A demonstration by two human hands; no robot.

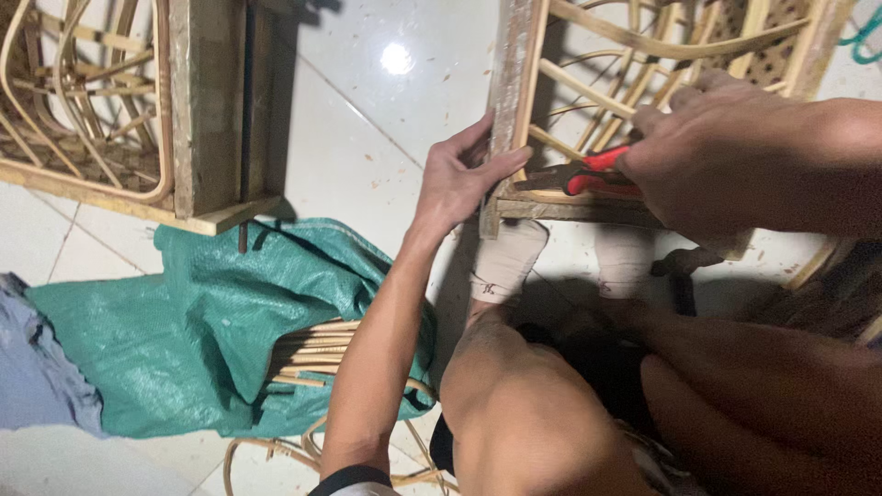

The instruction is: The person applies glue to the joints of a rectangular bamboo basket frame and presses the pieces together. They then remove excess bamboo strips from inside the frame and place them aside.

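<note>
1. The person is sitting on the white tiled floor (367, 119), bracing a rattan-and-wood frame (514, 83) between the sock-covered feet (503, 262).
2. The left hand (459, 179) is gripping the frame's upright wooden post, its fingers (503, 163) wrapping the post's lower end just above the corner.
3. The right hand (707, 165) is clenching around red-handled pliers (588, 174), reaching in from the right.
4. The pliers are lying nearly level, their long axis running left to right, with the dark nose pointing toward the left hand and resting just above the frame's bottom rail.
5. The nose is sitting just beside the left fingers; the right hand is the nearer hand to the tool.
6. Off to the left, a green woven sack (211, 321) is holding rattan strips (312, 354), and a second frame (119, 110) is standing well apart.
</note>
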